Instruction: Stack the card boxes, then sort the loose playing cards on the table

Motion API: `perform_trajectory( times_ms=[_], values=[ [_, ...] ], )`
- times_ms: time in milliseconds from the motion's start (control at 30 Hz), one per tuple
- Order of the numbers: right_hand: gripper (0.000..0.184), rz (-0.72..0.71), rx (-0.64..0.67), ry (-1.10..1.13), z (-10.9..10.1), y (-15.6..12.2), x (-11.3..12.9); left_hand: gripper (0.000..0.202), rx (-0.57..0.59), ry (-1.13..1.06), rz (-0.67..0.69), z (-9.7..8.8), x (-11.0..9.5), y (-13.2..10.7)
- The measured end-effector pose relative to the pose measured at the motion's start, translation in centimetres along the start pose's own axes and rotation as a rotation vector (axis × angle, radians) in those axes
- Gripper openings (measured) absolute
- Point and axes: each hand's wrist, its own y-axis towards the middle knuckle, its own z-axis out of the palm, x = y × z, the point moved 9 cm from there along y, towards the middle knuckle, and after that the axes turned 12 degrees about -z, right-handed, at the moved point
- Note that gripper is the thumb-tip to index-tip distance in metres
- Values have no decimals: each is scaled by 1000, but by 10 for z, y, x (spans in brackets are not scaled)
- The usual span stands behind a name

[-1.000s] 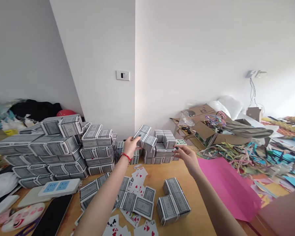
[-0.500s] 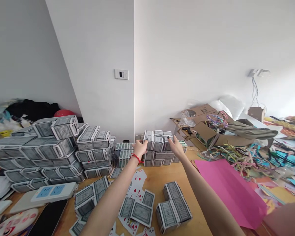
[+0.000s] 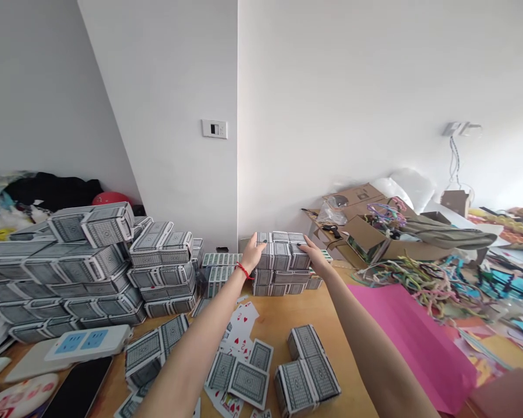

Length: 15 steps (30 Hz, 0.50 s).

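Head view, single frame. Both forearms reach forward and away from the viewer, converging on a small stack of boxed card decks [image 3: 281,273] at the far edge of the wooden table [image 3: 283,316], close to the wall corner.

The left hand [image 3: 253,251] stands on edge, wrist slightly bent, with its fingers straight and held together and its palm flat against the left end of the stack's top row [image 3: 283,248]. A red cord [image 3: 244,270] circles this wrist.

The right hand [image 3: 311,253] meets the opposite end of the same row. Its fingers are laid together over the upper right corner, gently curved rather than clenched, and the palm faces inward. The row thus lies between the two palms, touched by both and gripped by neither alone. Whether it is lifted clear of the decks beneath cannot be told.

Well to the left of the left hand rises a much larger pile of decks [image 3: 91,267], with a white power strip [image 3: 87,342] before it. Nearer the viewer than both hands, under the forearms, lie loose playing cards [image 3: 239,334] and two decks set at right angles [image 3: 307,371]. Right of the right forearm lies a pink sheet [image 3: 414,342]. Beyond it stands an open cardboard box [image 3: 366,232] amid coloured strips.
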Motion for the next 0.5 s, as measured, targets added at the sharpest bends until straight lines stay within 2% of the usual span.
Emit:
perform_trajectory(
  times_ms=[200,500],
  values=[
    [72,80,34,105,4,-4,-6,67,-33,10,3,5,12,-4],
    [69,85,55,109,7,-5,-5,66,-98,58,12,8,9,-10]
  ],
)
